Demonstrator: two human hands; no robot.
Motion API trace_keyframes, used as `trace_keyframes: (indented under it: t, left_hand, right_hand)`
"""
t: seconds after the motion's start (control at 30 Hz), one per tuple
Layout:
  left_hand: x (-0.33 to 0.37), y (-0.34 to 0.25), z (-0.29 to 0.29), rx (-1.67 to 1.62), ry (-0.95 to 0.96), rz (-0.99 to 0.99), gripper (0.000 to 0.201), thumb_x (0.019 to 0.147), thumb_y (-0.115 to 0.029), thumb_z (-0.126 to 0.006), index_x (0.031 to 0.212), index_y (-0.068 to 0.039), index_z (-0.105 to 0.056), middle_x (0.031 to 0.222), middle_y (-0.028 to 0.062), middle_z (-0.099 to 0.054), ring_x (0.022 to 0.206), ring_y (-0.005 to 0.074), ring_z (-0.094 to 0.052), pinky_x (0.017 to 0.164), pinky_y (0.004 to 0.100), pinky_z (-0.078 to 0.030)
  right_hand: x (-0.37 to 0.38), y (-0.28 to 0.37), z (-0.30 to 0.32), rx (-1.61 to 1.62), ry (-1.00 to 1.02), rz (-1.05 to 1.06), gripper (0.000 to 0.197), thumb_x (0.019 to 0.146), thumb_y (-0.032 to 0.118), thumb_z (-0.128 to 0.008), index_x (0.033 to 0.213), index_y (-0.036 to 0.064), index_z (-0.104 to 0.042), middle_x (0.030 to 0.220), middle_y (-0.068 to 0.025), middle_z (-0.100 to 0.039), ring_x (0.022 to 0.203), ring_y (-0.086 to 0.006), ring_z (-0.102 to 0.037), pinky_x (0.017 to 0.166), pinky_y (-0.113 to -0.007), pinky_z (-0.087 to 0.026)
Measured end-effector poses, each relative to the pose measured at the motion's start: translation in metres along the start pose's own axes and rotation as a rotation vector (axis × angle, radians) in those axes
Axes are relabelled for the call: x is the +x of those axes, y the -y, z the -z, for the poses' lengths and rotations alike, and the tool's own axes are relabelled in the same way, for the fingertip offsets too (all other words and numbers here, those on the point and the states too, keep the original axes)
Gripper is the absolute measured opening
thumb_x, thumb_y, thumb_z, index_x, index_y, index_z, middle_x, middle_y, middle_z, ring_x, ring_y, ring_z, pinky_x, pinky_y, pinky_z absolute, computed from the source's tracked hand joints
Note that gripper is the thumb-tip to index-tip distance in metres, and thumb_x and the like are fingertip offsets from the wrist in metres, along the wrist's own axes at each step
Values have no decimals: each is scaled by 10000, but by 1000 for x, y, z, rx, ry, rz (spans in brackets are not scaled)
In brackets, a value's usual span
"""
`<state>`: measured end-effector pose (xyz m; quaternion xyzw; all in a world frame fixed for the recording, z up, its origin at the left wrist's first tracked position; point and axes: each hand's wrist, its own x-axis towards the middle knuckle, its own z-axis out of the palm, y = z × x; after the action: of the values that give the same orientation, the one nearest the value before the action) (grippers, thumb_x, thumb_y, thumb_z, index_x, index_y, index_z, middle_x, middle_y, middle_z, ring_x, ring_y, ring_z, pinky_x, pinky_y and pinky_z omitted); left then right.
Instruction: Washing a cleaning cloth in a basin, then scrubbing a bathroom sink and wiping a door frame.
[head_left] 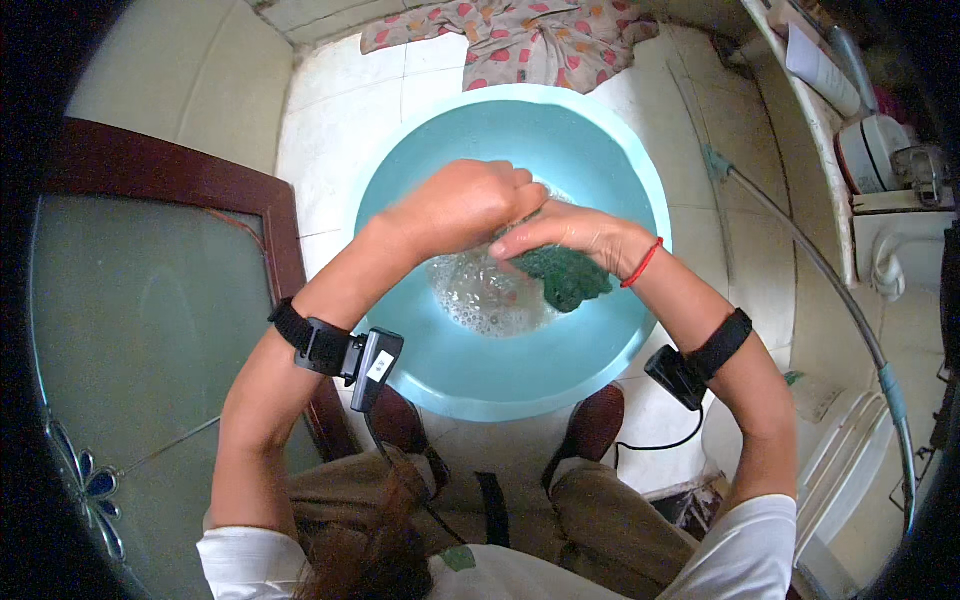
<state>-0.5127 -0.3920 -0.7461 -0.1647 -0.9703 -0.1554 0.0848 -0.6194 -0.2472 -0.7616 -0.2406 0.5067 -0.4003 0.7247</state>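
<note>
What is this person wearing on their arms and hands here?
Bare hands, no gloves. White short sleeves. Each forearm carries a black strap with a small black box: left device bears a white label, right device trails a black cable. A red string bracelet circles the right wrist.

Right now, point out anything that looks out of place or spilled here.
A patterned cloth lies crumpled on the tiled floor beyond the basin. No spill shows. Both hands grip the green cloth.
</note>
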Motion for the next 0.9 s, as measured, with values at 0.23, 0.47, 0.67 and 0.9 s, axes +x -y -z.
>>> trace_keyframes:
  t: [0.23, 0.47, 0.67, 0.9]
  left_hand:
    - [-10, -3, 2, 54, 307, 250, 162, 691, -151, -638, 811, -52, -591, 739, 158, -621, 706, 349, -628, 609, 455, -498]
    - [-23, -26, -14, -371, 25, 608, 221, 684, -136, -668, 866, -14, -648, 682, 166, -624, 620, 311, -627, 559, 413, -479]
    - [-27, -41, -6, -1631, 21, 1279, 95, 747, -126, -665, 747, -71, -588, 611, -17, -497, 537, 85, -474, 494, 238, -385]
    - [-37, -10, 21, -1456, -83, 1086, 300, 874, -357, -651, 964, -87, -557, 750, -29, -533, 609, 59, -475, 523, 224, -379]
  right_hand:
    - [6, -6, -13, -887, -292, 201, 529, 621, 217, -802, 1033, -24, -574, 908, -193, -650, 857, -270, -647, 773, -365, -506]
    - [10, 1, -4, -1511, -467, 574, 351, 742, 151, -642, 1065, 66, -533, 838, -125, -663, 771, -318, -657, 617, -418, -524]
    - [31, 11, 8, -1712, -338, 969, 302, 827, 171, -523, 1121, 98, -524, 801, -78, -642, 745, -259, -662, 539, -393, -517]
    - [37, 6, 8, -1235, -805, 967, 471, 769, 138, -627, 1225, 110, -512, 892, -108, -643, 869, -236, -634, 722, -339, -502]
